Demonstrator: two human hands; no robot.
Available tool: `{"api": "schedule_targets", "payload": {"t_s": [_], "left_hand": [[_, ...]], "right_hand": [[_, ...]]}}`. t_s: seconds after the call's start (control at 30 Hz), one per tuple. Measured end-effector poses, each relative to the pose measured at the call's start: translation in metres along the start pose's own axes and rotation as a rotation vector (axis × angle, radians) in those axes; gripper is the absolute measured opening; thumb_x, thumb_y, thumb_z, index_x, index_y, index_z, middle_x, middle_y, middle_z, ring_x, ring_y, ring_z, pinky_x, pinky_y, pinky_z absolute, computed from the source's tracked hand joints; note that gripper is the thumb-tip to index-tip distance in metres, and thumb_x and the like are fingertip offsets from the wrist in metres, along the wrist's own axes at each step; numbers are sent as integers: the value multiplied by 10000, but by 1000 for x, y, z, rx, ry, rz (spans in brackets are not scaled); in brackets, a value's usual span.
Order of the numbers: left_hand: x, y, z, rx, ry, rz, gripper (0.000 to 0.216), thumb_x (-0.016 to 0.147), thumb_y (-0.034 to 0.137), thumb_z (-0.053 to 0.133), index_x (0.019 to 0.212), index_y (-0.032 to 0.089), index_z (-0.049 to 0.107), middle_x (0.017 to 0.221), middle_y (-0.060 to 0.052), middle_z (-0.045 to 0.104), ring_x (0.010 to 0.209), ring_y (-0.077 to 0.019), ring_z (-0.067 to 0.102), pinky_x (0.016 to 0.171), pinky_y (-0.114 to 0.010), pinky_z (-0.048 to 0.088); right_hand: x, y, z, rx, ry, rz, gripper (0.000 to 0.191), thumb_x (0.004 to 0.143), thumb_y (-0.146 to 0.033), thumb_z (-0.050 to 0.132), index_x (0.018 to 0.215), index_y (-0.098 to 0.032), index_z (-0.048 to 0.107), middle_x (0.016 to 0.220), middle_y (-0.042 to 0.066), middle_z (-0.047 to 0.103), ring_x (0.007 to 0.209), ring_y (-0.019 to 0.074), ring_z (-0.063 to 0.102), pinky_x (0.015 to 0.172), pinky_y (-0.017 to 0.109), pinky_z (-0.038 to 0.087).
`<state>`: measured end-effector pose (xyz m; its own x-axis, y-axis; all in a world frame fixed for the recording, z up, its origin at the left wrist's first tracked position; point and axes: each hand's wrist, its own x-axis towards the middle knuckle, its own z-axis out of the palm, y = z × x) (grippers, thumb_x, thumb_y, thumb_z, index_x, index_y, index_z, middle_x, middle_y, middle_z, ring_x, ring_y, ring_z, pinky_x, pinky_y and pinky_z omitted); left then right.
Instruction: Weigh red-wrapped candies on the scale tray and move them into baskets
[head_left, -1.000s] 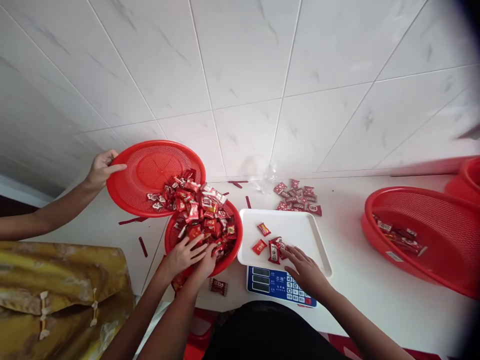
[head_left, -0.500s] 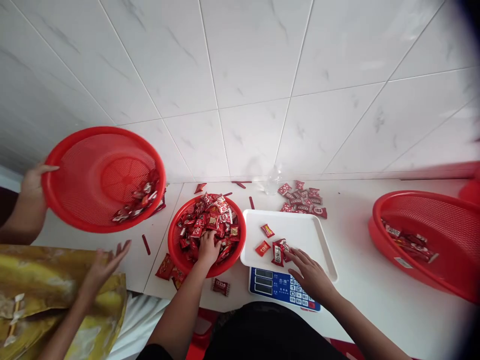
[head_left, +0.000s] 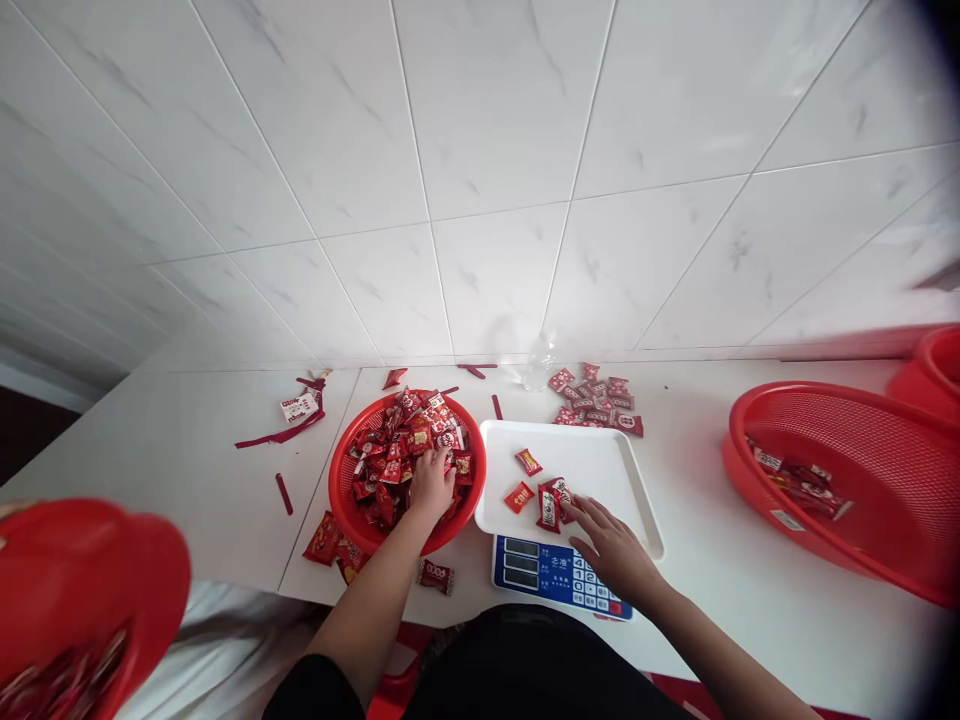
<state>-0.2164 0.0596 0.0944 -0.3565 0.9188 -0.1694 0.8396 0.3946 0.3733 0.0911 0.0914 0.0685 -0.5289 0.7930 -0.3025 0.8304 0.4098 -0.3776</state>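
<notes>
My left hand [head_left: 432, 486] reaches into a round red plastic basket [head_left: 335, 492] heaped with red-wrapped candies [head_left: 397, 445]. Its fingers are bent down among the wrappers, and whatever they grip is hidden. Over the right half of a white scale tray [head_left: 600, 460], my right hand [head_left: 613, 542] is open with fingers stretched out. Its fingertips are at a pair of dark red and white candy packets [head_left: 550, 506]. Two smaller candies, a red one [head_left: 518, 497] and a red and yellow one [head_left: 529, 461], lie on the tray. The blue scale panel [head_left: 559, 578] shows in front of it.
At the right stands a larger red basket [head_left: 757, 520] with some candies inside. Small packets [head_left: 600, 400] lie behind the tray beside a clear plastic object [head_left: 538, 362]. Another red basket [head_left: 161, 570] is at lower left. Loose packets [head_left: 322, 540] and red strips [head_left: 283, 494] lie leftward.
The co-worker's red basket has swung down to the lower left, and that person's hands are mostly out of view. My left hand has shifted slightly within the candies; my right hand stays over the tray.
</notes>
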Motion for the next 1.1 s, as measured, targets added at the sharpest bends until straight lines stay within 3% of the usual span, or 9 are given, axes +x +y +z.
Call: {"api": "schedule_targets", "payload": {"t_s": [0.13, 0.23, 0.37, 0.5, 0.6, 0.77, 0.93, 1.1], "left_hand": [[21, 8, 1, 44, -37, 30, 513, 868, 248, 478, 1372, 254, 382, 1339, -152, 434, 1248, -332, 365, 956, -447, 346], [25, 5, 1, 60, -72, 56, 452, 854, 196, 485, 1302, 250, 468, 1265, -142, 493, 1182, -321, 425, 914, -427, 374], [13, -5, 2, 39, -123, 87, 347, 836, 112, 470, 1136, 257, 567, 1165, -83, 574, 1110, -252, 493, 868, -335, 398], [-3, -14, 6, 1, -172, 28, 282, 838, 119, 471, 1061, 256, 578, 1014, -57, 650, 969, -213, 586, 767, -284, 420], [-6, -20, 7, -25, -176, -59, 347, 855, 179, 482, 1198, 233, 493, 960, -69, 668, 886, -210, 622, 716, -276, 422], [5, -23, 5, -74, -164, -178, 666, 846, 321, 537, 1411, 189, 210, 950, -103, 680, 861, -245, 640, 689, -295, 423], [12, -21, 1, -165, -129, -211, 495, 797, 271, 603, 1263, 224, 441, 918, -96, 685, 934, -283, 621, 756, -335, 422], [3, -18, -4, -409, -62, -173, 231, 797, 218, 584, 1028, 217, 573, 870, -65, 674, 872, -240, 626, 760, -323, 440]], "right_hand": [[-1, -2, -2, -11, -11, 2, 527, 884, -398, 369, 1401, -296, 357, 1476, 13, 333, 1367, 247, 251, 1060, 452, 332], [-2, -4, -4, -22, -20, 6, 533, 889, -398, 355, 1407, -276, 350, 1481, 18, 323, 1372, 238, 235, 1075, 437, 311], [-3, -7, -5, -33, -26, 13, 529, 896, -394, 341, 1411, -274, 343, 1485, 16, 312, 1374, 240, 227, 1071, 448, 312], [-3, -7, -6, -35, -24, 12, 527, 892, -368, 363, 1406, -253, 358, 1479, 32, 322, 1370, 244, 239, 1073, 445, 307], [-3, -6, -5, -29, -16, 2, 518, 893, -364, 369, 1400, -256, 368, 1476, 36, 329, 1368, 243, 246, 1069, 444, 313], [-3, -5, -4, -25, -2, -9, 513, 895, -377, 366, 1397, -272, 365, 1477, 34, 328, 1367, 249, 248, 1055, 473, 329], [-3, -6, -5, -32, -4, -4, 514, 895, -381, 364, 1397, -268, 370, 1475, 30, 335, 1367, 246, 247, 1070, 449, 317], [-3, -7, -7, -18, -6, 4, 515, 887, -361, 383, 1391, -253, 387, 1471, 45, 342, 1363, 256, 257, 1073, 449, 309]]}}
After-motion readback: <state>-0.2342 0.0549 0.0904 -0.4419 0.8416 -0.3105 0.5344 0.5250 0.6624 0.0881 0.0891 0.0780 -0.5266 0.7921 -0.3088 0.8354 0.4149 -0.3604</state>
